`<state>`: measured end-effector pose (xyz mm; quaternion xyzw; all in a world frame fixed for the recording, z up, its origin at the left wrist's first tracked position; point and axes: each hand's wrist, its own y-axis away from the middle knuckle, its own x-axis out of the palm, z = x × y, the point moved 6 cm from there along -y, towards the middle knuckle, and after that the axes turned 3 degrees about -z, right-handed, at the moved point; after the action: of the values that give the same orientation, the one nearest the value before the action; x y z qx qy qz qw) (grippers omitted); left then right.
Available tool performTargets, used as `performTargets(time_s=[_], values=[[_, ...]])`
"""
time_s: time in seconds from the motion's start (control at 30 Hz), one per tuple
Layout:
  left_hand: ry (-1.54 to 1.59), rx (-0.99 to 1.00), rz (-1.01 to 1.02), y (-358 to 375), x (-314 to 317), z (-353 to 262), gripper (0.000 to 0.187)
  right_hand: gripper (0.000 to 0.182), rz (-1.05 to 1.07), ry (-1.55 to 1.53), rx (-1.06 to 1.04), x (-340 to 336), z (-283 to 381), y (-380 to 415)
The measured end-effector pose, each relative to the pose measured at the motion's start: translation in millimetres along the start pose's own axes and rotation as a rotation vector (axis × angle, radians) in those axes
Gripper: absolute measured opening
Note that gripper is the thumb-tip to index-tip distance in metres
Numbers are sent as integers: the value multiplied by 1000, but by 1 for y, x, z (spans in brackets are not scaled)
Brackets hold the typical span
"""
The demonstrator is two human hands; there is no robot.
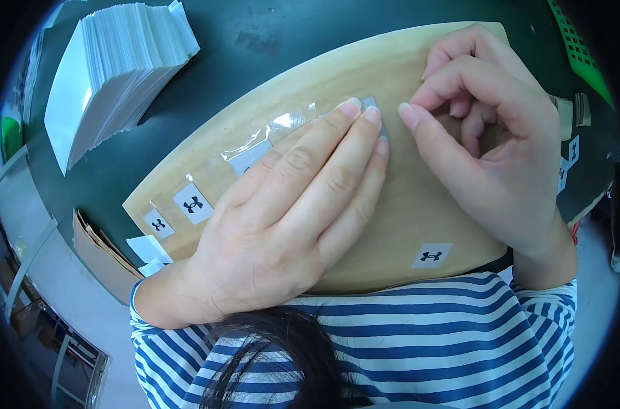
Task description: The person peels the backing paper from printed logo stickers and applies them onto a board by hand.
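Note:
My left hand [289, 211] lies with its fingers stretched out over a large brown sheet [419, 204]. Its fingertips press on a small greyish piece [369, 102], mostly covered by them. Beside and partly under that hand is shiny clear film [283, 123], with a pale label [251, 158] at its lower left. My right hand [491, 129] is raised over the sheet's right part, thumb and forefinger pinched together. What they hold, if anything, is too small to make out. White labels with a black logo [193, 203] lie on the sheet's left end, and another logo label [431, 255] lies near my body.
A thick stack of white cards [122, 65] stands on the dark green table [255, 41] at the upper left. Folded brown cardboard [102, 252] is at the left edge. A green perforated basket [577, 48] sits at the upper right, above more logo labels [574, 148].

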<state>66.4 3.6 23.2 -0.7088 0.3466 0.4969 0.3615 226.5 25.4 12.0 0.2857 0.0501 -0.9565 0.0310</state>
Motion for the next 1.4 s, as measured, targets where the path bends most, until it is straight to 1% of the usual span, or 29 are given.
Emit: performTargets(time_s=[0.13,0.3,0.43,0.47,0.6,0.63,0.77,0.8,0.93,1.13,1.27,1.3,1.4], values=[[-8,-1,-3,-2,0,-1,33,10,-3,27,-18,-2,1,0],[-7,16,24,0,0,0,33,9,33,13,8,-2,1,0],[-14,33,-14,1,1,1,34,6,71,-121,108,-1,-1,2],[-17,30,-19,2,2,2,34,6,73,-119,103,-2,0,2],[157,-58,-137,0,0,8,33,9,144,-344,229,-2,0,9],[146,-64,-148,-2,-3,9,33,9,149,-340,214,-2,4,9],[519,-241,-177,-11,-8,26,24,15,208,-320,301,1,9,13],[512,-250,-192,-15,-12,25,24,15,219,-314,288,2,10,13],[474,-549,6,-32,-15,25,15,18,242,-282,218,3,13,14],[379,-592,-59,-35,-10,25,17,24,217,-248,144,3,13,14],[510,-609,-151,-28,-9,31,22,19,108,-103,18,-1,17,12],[512,-605,-149,-28,-7,31,22,19,105,-101,20,-1,16,12],[512,-607,-155,-26,-6,29,16,14,71,-8,17,-5,14,10]])
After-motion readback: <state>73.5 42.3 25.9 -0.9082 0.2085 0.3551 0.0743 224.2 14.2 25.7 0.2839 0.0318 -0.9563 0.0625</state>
